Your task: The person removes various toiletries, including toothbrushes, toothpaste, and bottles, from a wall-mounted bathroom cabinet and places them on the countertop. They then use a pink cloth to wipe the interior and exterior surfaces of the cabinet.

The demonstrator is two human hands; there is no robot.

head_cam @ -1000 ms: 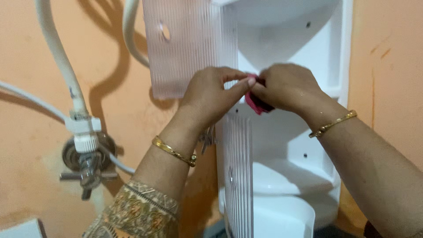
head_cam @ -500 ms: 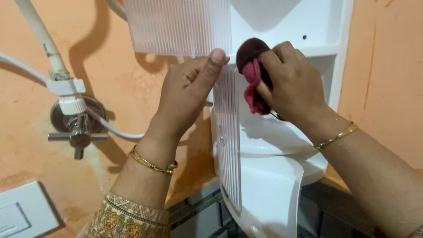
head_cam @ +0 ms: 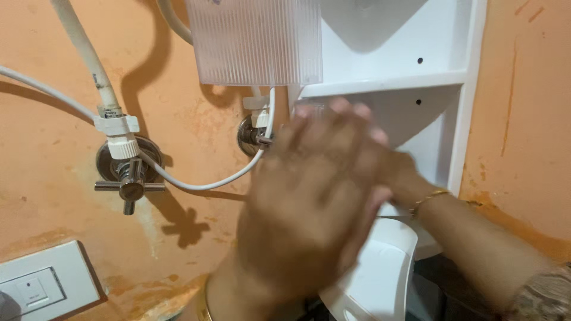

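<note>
My left hand (head_cam: 309, 202) is a blur in the middle of the view, its back toward me and its fingers stretched up toward the white corner shelf (head_cam: 470, 89). It covers most of my right hand (head_cam: 398, 169), of which only the knuckles and the wrist with a gold bangle (head_cam: 429, 196) show. The right hand's fingers and anything in them are hidden. A ribbed translucent panel (head_cam: 256, 41) hangs above both hands at the shelf's left side.
On the orange wall are a cross-handle valve (head_cam: 128, 178) with a white pipe, a second valve (head_cam: 253, 134), and a white hose (head_cam: 196, 184) looping between them. A white switch plate (head_cam: 41, 282) sits at the lower left. The shelf's rounded lower tier (head_cam: 380, 273) juts out below my hands.
The view has dropped lower. My left hand has left the ribbed panel and swept in front of the right hand. The dark red cloth the right hand held is no longer visible.
</note>
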